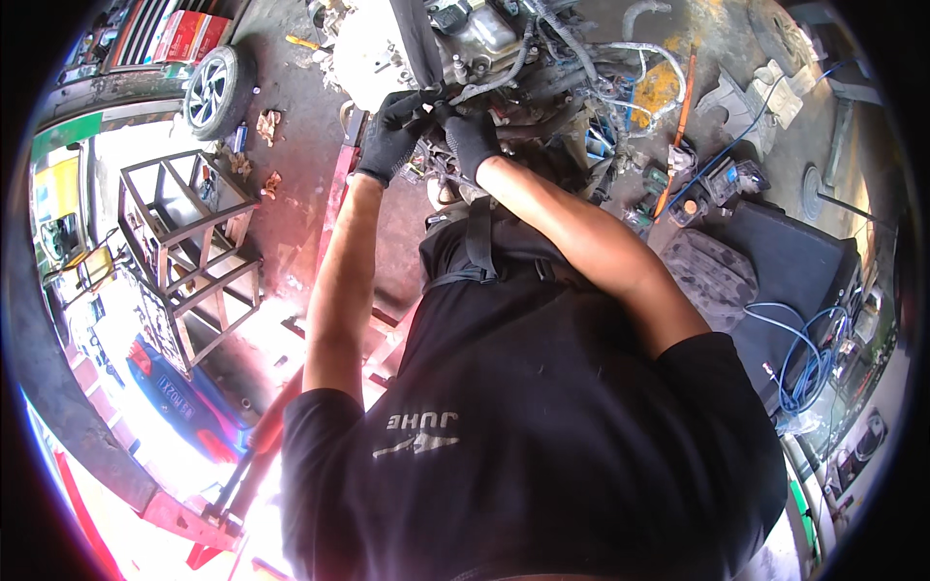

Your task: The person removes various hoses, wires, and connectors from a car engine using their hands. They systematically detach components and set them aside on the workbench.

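My left hand (391, 137) and my right hand (469, 139), both in black gloves, come together at the near edge of an engine assembly. Curled fingers of the left hand meet the fingertips of the right. A small pale spot shows between them, too small to name; whatever they grip is mostly hidden by the gloves. Just beyond the left hand stands a bright, overexposed metal casing (370, 60) with a dark strip along its right side. Dirty hoses and wiring (581, 58) spread out to the right of the hands.
An alloy wheel with tyre (217, 93) and a metal frame stand (184, 218) are at left. An orange bar (687, 131) lies at right, near a black case (790, 252) and a coiled blue hose (812, 363). A red metal beam (339, 184) runs beside my left forearm.
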`<state>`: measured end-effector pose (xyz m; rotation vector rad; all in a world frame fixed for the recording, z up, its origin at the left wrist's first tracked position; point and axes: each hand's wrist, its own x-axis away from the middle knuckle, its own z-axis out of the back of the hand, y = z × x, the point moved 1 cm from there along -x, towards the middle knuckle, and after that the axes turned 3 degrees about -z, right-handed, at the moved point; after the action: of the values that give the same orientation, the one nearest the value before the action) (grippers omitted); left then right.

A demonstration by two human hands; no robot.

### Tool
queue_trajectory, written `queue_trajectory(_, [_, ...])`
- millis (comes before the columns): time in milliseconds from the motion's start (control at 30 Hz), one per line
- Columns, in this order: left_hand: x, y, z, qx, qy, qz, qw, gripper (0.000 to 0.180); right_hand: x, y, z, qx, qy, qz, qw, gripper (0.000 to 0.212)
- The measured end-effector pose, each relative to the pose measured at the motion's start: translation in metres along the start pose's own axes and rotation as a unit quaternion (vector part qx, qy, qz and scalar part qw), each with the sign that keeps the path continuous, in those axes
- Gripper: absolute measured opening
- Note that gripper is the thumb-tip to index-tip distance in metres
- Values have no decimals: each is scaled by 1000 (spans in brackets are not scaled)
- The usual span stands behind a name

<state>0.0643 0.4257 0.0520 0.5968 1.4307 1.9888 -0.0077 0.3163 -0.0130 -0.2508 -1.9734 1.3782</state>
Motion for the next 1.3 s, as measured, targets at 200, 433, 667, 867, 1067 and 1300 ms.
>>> queue_trajectory(200, [3, -14, -4, -82, 24, -40, 996, 39, -17, 16, -2, -152, -16, -99, 983, 23])
queue_trajectory(433, [-3, 13, 4, -218, -24, -60, 974, 40, -14, -40, 43, -14, -227, -22, 973, 25])
queue_trajectory(667, [44, -43, -8, 343, 170, 321, 866, 28, -10, -8, 122, 88, -227, -42, 969, 23])
queue_trajectory(867, [14, -36, -31, 22, 10, 108, 994, 28, 2, 13, 65, 299, -224, 216, 902, 27])
queue_trajectory(1067, [20, -27, -48, -4, 84, 121, 989, 28, 1, -21, 56, 63, -70, 105, 990, 14])
queue_trajectory(1300, [18, -87, -38, 96, 63, 167, 979, 36, 17, -32, 50, 10, -241, -102, 965, 16])
